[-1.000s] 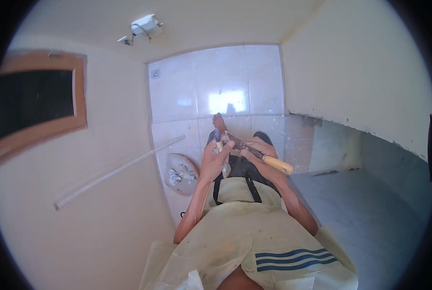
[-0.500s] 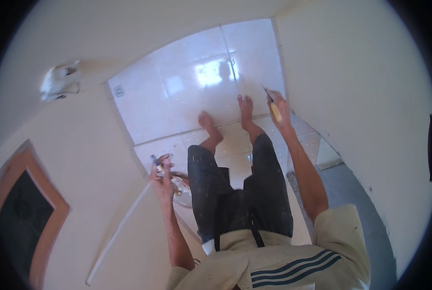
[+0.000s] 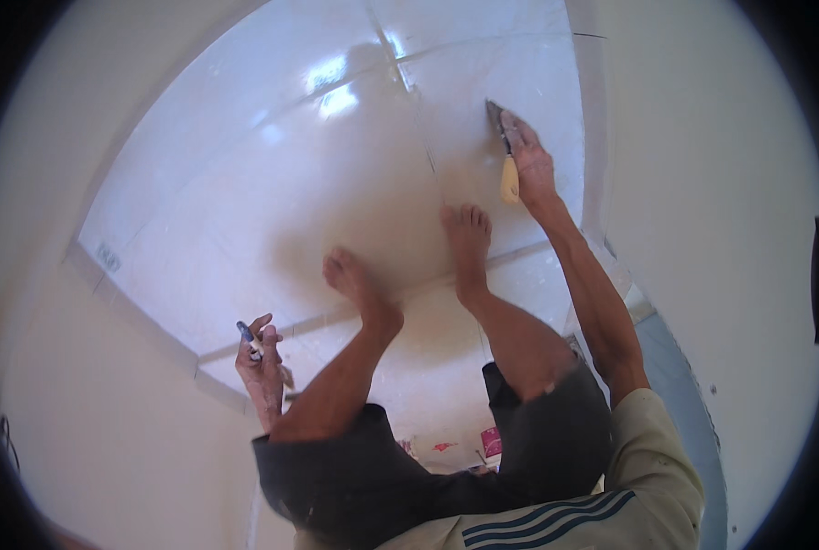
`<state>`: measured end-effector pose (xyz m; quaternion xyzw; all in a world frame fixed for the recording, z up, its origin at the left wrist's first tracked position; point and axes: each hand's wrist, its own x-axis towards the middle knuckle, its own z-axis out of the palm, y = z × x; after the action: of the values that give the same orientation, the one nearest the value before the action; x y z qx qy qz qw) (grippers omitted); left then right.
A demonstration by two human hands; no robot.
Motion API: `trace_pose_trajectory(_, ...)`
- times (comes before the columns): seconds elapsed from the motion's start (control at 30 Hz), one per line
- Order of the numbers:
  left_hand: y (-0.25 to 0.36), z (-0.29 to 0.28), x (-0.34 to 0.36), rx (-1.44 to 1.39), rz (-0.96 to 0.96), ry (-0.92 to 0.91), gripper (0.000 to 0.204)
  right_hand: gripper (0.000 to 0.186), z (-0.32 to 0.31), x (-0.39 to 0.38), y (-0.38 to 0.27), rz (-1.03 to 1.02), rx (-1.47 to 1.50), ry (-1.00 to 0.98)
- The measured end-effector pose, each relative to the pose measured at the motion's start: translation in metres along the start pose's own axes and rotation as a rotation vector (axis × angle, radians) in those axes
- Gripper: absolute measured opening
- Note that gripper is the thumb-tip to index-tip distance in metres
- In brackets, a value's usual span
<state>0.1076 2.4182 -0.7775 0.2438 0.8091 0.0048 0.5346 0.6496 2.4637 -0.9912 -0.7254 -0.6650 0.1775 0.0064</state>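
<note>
My right hand (image 3: pixel 536 168) is closed around a small trowel (image 3: pixel 510 178) with a pale yellow handle. Its dark metal blade points away from me, over the glossy tiled floor (image 3: pixel 354 174), to the right of my bare feet. On the left, beside my bent leg, my left hand (image 3: pixel 263 371) grips a short, slim, white and dark-blue tube-like thing (image 3: pixel 248 335), whose kind I cannot make out. The blue end pokes out above my fingers. Whether either tool touches a surface is hard to tell.
Pale walls flank the floor, the right wall (image 3: pixel 703 165) close to my right arm and the left wall (image 3: pixel 107 385) beside my left hand. Behind my feet lies a small magenta packet (image 3: pixel 491 442). A grey strip of floor (image 3: pixel 684 394) runs along the right.
I have dropped from standing bent over into a deep squat, with my knees spread. The floor looks nearer, and both hands are lower with their tools still held.
</note>
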Motion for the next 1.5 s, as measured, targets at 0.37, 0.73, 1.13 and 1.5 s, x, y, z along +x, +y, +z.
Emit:
trace_pose_trajectory(0.37,0.067,0.035,0.141,0.060,0.296,0.127,0.028,0.061,-0.007,0.074,0.018,0.060,-0.132,0.198)
trace_pose_trajectory(0.73,0.073,0.047,0.218,0.206,0.388,0.143,0.021,0.050,0.002,0.063,-0.027,0.071,-0.044,0.263)
trace_pose_trajectory(1.13,0.047,0.017,0.230,0.107,0.274,0.091,0.039,0.049,-0.014,0.198,-0.052,0.034,-0.131,0.265)
trace_pose_trajectory(1.5,0.057,0.028,0.222,0.115,0.276,0.083,0.042,0.039,-0.034,0.280,-0.060,0.215,-0.298,0.087)
